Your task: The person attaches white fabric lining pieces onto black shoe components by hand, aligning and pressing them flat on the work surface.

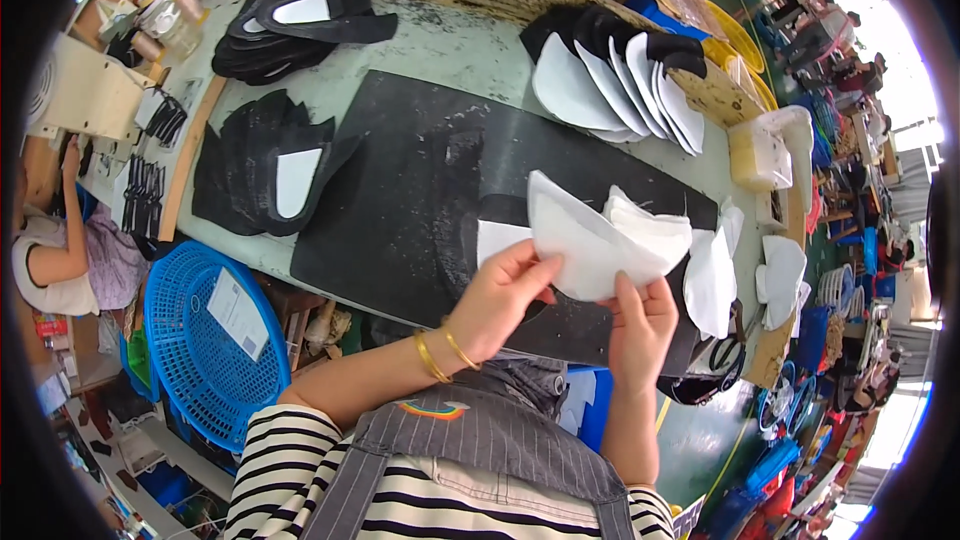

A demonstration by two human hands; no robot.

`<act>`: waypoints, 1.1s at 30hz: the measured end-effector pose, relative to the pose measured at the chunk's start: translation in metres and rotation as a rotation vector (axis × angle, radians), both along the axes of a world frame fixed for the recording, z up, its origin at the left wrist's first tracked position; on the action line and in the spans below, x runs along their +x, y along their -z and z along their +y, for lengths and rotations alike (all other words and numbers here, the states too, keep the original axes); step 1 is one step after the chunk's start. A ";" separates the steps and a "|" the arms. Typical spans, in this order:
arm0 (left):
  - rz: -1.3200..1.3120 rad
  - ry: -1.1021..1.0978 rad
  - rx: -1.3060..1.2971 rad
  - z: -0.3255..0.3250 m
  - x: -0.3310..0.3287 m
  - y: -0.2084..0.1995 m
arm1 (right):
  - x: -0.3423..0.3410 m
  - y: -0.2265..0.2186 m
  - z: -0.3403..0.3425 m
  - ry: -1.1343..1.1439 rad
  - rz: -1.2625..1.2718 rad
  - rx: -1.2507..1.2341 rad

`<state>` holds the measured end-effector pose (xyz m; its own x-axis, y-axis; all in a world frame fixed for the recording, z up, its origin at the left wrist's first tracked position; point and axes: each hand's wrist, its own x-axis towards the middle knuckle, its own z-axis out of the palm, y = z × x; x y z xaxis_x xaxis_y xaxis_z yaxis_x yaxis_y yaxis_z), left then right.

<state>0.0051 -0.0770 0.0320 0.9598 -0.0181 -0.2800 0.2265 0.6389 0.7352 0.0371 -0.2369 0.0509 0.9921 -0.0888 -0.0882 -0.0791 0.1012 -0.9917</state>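
Stacks of black curved fabric (235,175) lie near a black rectangular mat (375,170); left hand (507,295) and right hand (640,328) pinch a white half-moon sheet (588,248), partly hiding white pieces (658,230) behind.

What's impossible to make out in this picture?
All in the head view:
- Far side of the held white piece: turned away from the camera.
- Lower layers of the nearer black stack: covered by upper ones.
- Seated co-worker: cut off by the dark left rim.
- Print on the paper: too small.
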 end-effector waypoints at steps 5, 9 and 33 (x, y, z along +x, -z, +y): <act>0.000 -0.004 0.244 0.007 0.000 0.009 | -0.014 0.003 0.011 0.019 -0.752 -0.779; -0.160 0.032 0.537 -0.002 -0.016 -0.002 | -0.006 -0.011 0.021 -0.340 -0.796 -0.899; -0.047 0.111 0.521 -0.014 -0.038 -0.002 | -0.030 -0.004 0.009 -0.341 -0.923 -1.010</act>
